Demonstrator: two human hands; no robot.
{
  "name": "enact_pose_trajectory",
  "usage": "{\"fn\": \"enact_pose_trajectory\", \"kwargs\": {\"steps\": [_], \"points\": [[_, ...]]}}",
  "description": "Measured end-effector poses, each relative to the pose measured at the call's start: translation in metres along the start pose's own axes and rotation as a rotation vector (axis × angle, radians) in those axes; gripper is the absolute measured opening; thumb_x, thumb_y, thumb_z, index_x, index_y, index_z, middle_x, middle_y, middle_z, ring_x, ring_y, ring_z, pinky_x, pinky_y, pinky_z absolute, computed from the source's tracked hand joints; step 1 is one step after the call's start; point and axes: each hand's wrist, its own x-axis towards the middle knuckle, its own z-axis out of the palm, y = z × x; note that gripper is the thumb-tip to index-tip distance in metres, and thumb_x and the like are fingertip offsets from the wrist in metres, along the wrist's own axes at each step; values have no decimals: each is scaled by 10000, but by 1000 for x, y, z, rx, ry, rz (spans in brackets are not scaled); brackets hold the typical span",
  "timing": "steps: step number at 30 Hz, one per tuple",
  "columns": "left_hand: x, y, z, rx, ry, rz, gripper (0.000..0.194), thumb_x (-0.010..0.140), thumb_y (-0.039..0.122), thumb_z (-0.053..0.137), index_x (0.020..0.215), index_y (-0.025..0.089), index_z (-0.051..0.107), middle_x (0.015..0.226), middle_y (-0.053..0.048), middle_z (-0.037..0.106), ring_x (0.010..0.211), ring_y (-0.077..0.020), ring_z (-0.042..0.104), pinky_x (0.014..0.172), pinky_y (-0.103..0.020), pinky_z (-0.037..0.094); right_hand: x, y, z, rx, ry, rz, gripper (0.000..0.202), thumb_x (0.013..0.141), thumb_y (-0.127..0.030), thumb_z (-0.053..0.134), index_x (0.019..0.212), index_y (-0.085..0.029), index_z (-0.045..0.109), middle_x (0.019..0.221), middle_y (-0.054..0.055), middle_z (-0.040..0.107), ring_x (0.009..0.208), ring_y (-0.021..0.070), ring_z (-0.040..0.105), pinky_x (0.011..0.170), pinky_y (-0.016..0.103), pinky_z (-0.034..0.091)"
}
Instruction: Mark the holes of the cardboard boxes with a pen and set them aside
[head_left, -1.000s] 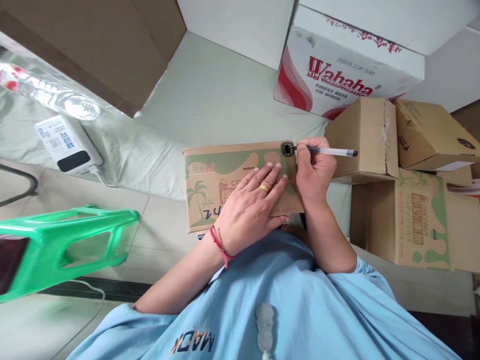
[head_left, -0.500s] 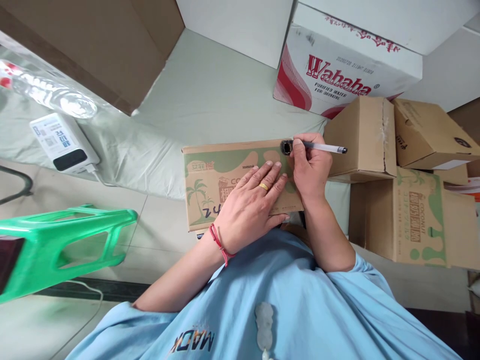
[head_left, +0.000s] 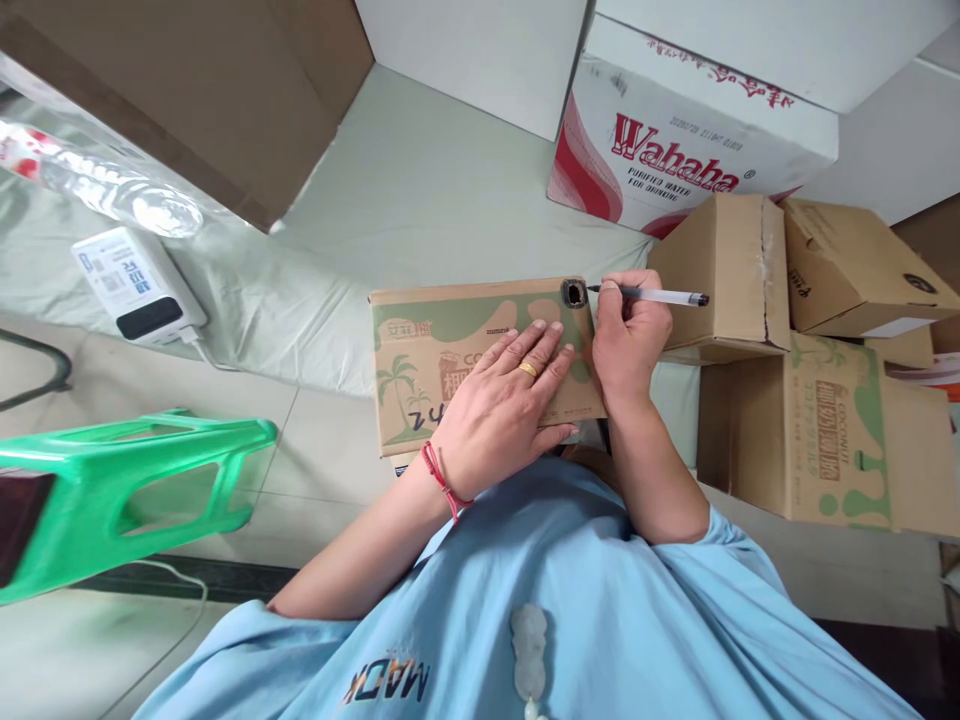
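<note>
A flat brown and green cardboard box (head_left: 405, 340) lies in front of me, printed with palm trees and lettering, with handwritten dark marks near its lower left. My left hand (head_left: 510, 390) rests flat on it, fingers stretched out, a gold ring on one finger. In my right hand (head_left: 630, 325), beside the box's right edge, is a pen (head_left: 667, 296) with a clear barrel and dark end, its tip pointing left. Close to that tip, in the box's upper right corner, sits a small dark hole (head_left: 575, 293) with a black inked outline.
Brown cartons (head_left: 742, 270) and an opened coconut carton (head_left: 832, 440) stand on the right, below a Wahaha water box (head_left: 675, 140). To the left are a large brown box (head_left: 202, 90), a plastic bottle (head_left: 112, 190), a white device (head_left: 139, 285) with a cable, and a green stool (head_left: 187, 480).
My right hand has moved slightly right, taking the pen tip off the dark outlined hole to the box's edge. My left hand stays flat on the box.
</note>
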Motion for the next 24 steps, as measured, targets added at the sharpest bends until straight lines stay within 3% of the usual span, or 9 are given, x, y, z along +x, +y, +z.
{"fn": "enact_pose_trajectory", "kwargs": {"steps": [6, 13, 24], "points": [[0, 0, -1, -15, -4, -13, 854, 1018, 563, 727, 1704, 117, 483, 1802, -192, 417, 1705, -385, 372, 1400, -555, 339, -1, -2, -1, 1, 33, -6, 148, 1009, -273, 571, 868, -234, 598, 770, -40, 567, 737, 130, 569, 754, 265, 492], [0, -1, 0, -10, 13, -8, 841, 1019, 570, 725, 1695, 125, 496, 1798, -191, 424, 1696, -386, 389, 1391, -551, 348, -1, -3, -2, 45, -34, 47, 152, 1028, -301, 586, 888, -247, 571, 745, -51, 528, 686, 125, 529, 688, 248, 475], [0, -1, -1, -10, 4, 12, 847, 1019, 562, 734, 1685, 95, 499, 1791, -210, 430, 1699, -387, 383, 1396, -557, 340, -2, -4, -4, -23, 0, -3, 175, 966, -227, 563, 796, -264, 541, 663, -61, 496, 605, 132, 478, 623, 268, 429]]}}
